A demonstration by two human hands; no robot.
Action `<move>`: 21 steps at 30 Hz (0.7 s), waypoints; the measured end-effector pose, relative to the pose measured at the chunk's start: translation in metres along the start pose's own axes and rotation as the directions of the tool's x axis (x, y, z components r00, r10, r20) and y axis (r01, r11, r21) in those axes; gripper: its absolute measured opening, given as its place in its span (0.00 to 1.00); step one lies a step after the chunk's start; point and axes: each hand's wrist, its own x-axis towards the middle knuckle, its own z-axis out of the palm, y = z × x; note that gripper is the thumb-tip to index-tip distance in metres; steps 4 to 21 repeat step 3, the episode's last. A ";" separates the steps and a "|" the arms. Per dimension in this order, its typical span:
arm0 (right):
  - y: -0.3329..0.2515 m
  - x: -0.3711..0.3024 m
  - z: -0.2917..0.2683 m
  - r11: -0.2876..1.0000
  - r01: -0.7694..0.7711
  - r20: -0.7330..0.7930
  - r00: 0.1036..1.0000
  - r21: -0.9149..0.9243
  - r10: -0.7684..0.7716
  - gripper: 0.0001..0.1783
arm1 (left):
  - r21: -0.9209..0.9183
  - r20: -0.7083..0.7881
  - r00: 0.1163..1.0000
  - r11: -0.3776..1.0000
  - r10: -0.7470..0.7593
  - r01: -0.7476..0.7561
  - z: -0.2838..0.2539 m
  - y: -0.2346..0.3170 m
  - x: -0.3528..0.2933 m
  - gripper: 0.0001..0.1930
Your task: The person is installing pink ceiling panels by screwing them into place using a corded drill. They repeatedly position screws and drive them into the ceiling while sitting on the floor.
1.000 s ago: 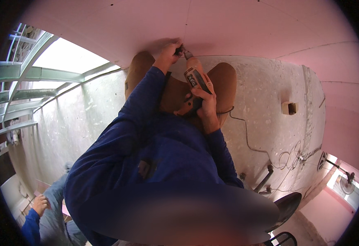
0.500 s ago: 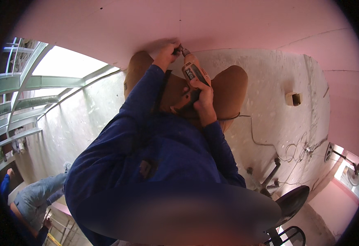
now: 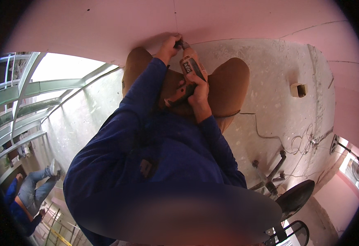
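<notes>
My right hand (image 3: pixel 199 91) is wrapped round the grip of an orange and black power drill (image 3: pixel 193 63). The drill points away from me, its nose close to the lower edge of a pink wallboard (image 3: pixel 126 24). Beside that nose, against the board, my left hand (image 3: pixel 170 46) is closed with its fingers pinched together. Something small and dark shows at its fingertips, too small to name. The tip of the bit is hidden by those fingers. Both hands are between my bent knees, in brown trousers (image 3: pixel 233 88).
On the concrete floor (image 3: pixel 269 74) to the right stand a small open cardboard box (image 3: pixel 298 90) and a loosely coiled cable (image 3: pixel 265 136). A wheeled chair base (image 3: pixel 269 176) is close behind on my right. Metal framing (image 3: pixel 44 87) rises at left; another person (image 3: pixel 34 190) is beyond.
The whole view has shifted slightly. Both my hands stay at the drill and the board, with the same hold. The other person at lower left has changed leg position.
</notes>
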 end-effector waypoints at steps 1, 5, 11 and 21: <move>0.001 0.000 0.001 1.000 0.021 0.021 1.000 0.006 -0.022 0.35 | 0.015 -0.002 1.000 1.000 0.007 -0.007 0.001 0.001 -0.002 0.08; 0.000 0.002 0.001 0.999 -0.033 0.022 0.999 -0.026 0.033 0.41 | 0.026 -0.013 1.000 1.000 0.014 -0.014 0.001 0.006 -0.007 0.12; 0.000 0.002 0.001 0.999 -0.033 0.022 0.999 -0.026 0.033 0.41 | 0.026 -0.013 1.000 1.000 0.014 -0.014 0.001 0.006 -0.007 0.12; 0.000 0.002 0.001 0.999 -0.033 0.022 0.999 -0.026 0.033 0.41 | 0.026 -0.013 1.000 1.000 0.014 -0.014 0.001 0.006 -0.007 0.12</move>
